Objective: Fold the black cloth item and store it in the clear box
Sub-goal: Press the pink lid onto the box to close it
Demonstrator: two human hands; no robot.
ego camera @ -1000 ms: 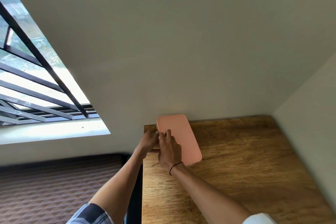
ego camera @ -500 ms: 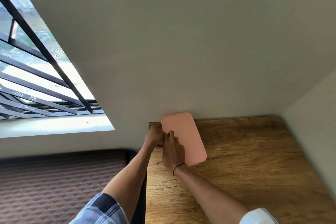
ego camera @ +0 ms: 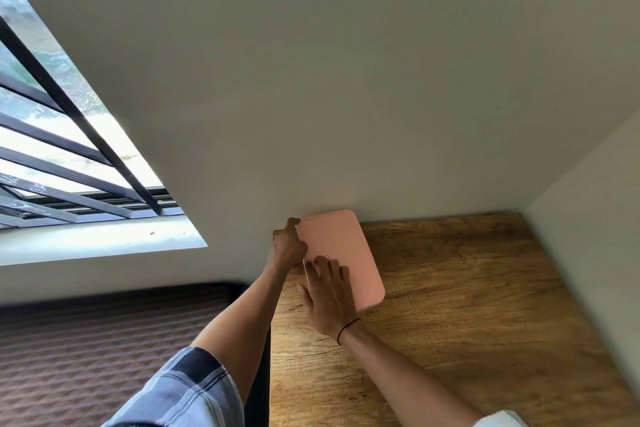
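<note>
Pink lid [ego camera: 341, 246] under right hand [ego camera: 329, 295], left hand [ego camera: 289, 246] gripping edge.

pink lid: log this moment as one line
left hand: at pink lid far-left edge | right hand: flat on lid near end | lid: on wooden table, by wall | black cloth: not visible
</note>
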